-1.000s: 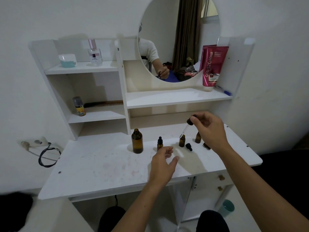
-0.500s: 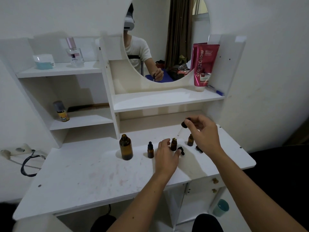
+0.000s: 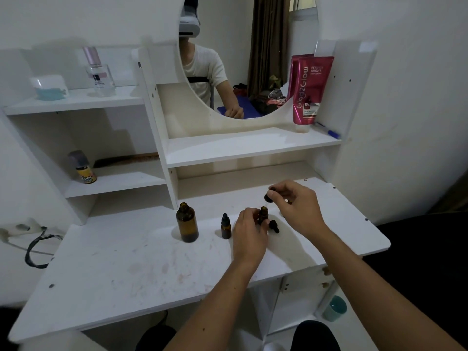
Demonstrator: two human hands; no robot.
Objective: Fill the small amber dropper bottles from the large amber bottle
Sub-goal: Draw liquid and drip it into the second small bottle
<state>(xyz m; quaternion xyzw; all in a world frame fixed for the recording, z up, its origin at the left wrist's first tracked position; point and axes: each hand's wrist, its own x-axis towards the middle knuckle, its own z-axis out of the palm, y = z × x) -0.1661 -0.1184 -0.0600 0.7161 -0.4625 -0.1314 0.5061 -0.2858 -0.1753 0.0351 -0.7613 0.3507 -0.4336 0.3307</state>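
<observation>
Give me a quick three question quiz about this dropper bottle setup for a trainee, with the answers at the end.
1. True or false: the large amber bottle is uncapped.
2. Which hand holds the dropper? A) left hand B) right hand
3. Fill in: the left hand grips an open small bottle, while the small bottle beside the large one is ____.

Key: 1 true; 2 B; 3 capped

Single head-worn camera, wide-angle, looking forward and down from above the near edge of the desk [image 3: 126, 274]. It faces the shelving and mirror [image 3: 253, 59] at twelve o'clock. Range is close: forearms enter from six o'clock.
</observation>
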